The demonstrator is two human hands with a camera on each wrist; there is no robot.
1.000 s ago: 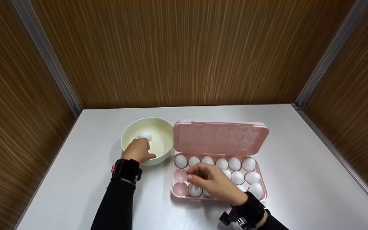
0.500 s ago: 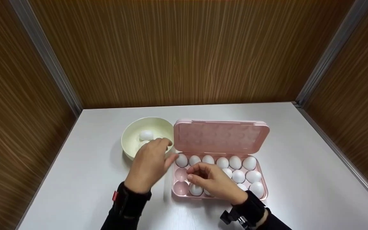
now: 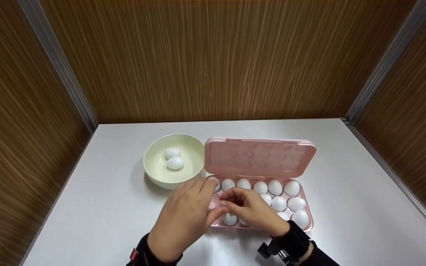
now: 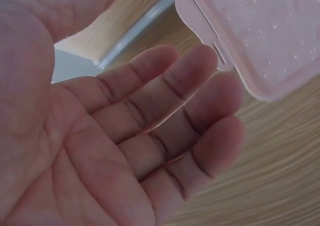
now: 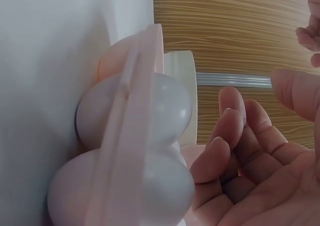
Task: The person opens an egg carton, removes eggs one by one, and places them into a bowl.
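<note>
Tray [image 3: 306, 207]: pink plastic, smooth, faint sheen; lid [image 3: 259, 158] same plastic, lightly embossed, slightly translucent in the left wrist view. Eggs [image 3: 279, 203]: white, smooth, matt shells. Bowl [image 3: 154, 173]: cream, smooth, soft gloss. Table [image 3: 346, 177]: white, smooth, mildly reflective. Walls [image 3: 213, 59]: wood-grain panels, satin finish, with grey metal corner strips [image 3: 383, 61]. Sleeves [image 3: 324, 258]: black cloth.

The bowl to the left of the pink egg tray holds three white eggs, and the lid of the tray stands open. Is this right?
Not quite. The bowl holds two white eggs, not three; the head view shows them side by side, touching. The rest is right: the bowl is left of the pink egg tray, and the lid of the tray stands open.
</note>
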